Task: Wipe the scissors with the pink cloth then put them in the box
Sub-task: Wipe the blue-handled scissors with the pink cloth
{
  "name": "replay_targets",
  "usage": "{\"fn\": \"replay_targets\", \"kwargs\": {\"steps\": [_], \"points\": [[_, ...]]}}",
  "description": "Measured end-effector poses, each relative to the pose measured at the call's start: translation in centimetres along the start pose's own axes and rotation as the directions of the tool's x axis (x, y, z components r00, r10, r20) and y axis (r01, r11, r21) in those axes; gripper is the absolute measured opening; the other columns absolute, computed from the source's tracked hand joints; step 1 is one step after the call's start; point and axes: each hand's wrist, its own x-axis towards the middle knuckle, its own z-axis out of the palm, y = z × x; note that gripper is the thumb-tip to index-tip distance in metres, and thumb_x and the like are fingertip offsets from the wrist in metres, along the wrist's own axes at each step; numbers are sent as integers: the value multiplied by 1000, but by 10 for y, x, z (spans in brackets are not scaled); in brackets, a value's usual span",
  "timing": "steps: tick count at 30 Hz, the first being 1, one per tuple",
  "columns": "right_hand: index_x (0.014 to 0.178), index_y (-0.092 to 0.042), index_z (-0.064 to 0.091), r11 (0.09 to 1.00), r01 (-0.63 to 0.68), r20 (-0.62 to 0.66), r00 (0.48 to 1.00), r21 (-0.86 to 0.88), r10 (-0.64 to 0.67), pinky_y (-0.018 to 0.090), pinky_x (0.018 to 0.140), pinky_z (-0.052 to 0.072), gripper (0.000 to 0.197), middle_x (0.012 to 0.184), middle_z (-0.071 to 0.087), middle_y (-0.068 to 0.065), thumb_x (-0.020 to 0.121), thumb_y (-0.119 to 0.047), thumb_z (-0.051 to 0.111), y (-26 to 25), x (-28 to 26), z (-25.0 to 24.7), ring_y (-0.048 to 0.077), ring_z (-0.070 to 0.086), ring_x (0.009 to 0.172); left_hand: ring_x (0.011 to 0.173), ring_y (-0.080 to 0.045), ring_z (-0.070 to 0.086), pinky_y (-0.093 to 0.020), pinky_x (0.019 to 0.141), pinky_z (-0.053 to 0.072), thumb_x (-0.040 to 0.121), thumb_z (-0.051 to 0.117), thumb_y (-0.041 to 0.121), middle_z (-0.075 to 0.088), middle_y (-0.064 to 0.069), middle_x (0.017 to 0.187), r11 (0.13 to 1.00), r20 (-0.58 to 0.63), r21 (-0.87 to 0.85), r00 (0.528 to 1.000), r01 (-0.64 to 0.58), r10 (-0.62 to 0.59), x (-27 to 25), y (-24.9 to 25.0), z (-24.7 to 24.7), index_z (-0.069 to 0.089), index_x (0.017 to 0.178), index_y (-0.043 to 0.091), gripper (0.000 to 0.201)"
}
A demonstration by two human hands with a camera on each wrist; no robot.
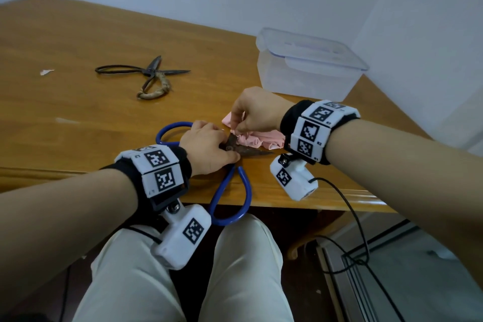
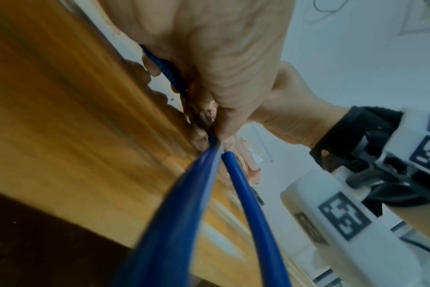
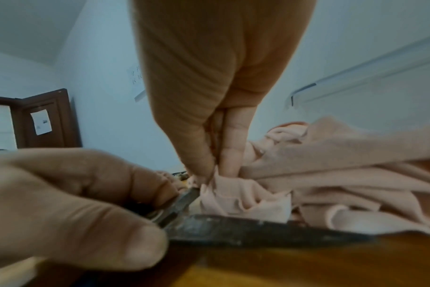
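While the left hand (image 1: 206, 149) is pinning down the blue-handled scissors (image 1: 230, 196) near the front edge of the wooden table (image 1: 78, 112), the right hand (image 1: 257, 111) is pinching a fold of the pink cloth (image 1: 266, 140) between thumb and fingertips, right up against the blades. So the left fingers are curling over the pivot area and gripping the scissors there, and the right ones are closing tight on the fabric, nothing loose about either grip. One blue loop is sticking out past the table edge over the person's lap, the other is lying on the table behind the left hand. The dark, rusty-looking blades are lying open on the wood, one tip pointing right, and the cloth is bunching up between and beside them, touching the metal.

Over on the far right the clear plastic box (image 1: 308, 70) is sitting with its lid on top, well apart from the hands. A second pair of old dark scissors (image 1: 149, 78) is lying open further back on the left, with a small white scrap (image 1: 46, 71) near it.
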Motion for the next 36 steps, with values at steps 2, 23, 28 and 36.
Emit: {"fn": "replay_targets", "kwargs": {"steps": [2,23,28,36], "points": [[84,-16,73,1000,7,11,1000,-7,-7,21,69,52,3,80,68,-5,82,-16,72,-2,-3,2,4,60,69,130,-26,28,-35,98,31,88,58,48,51,-5,123,1000,12,-23,1000,7,-6,0,-1,-1,63,107,15,38],[71,-20,68,997,-27,86,996,74,21,28,69,52,8,77,65,-5,76,-18,74,-5,-5,1,11,61,76,130,-25,27,-34,98,30,88,58,47,51,-4,123,999,11,-50,1000,12,-11,0,0,-2,62,102,16,35],[77,-11,71,990,-51,95,995,132,39,34,78,56,11,91,69,8,79,-21,74,-5,-6,4,19,64,86,131,-24,26,-34,100,29,88,58,48,50,-3,124,997,19,-72,1000,18,-17,0,-1,-3,62,101,18,33],[82,-14,73,988,-44,47,998,145,38,6,53,41,6,77,64,-7,79,-17,76,-5,-11,8,4,58,71,132,-23,25,-35,100,29,88,59,49,50,-2,124,998,22,-58,999,30,-28,-1,0,-3,57,93,22,28]]}}
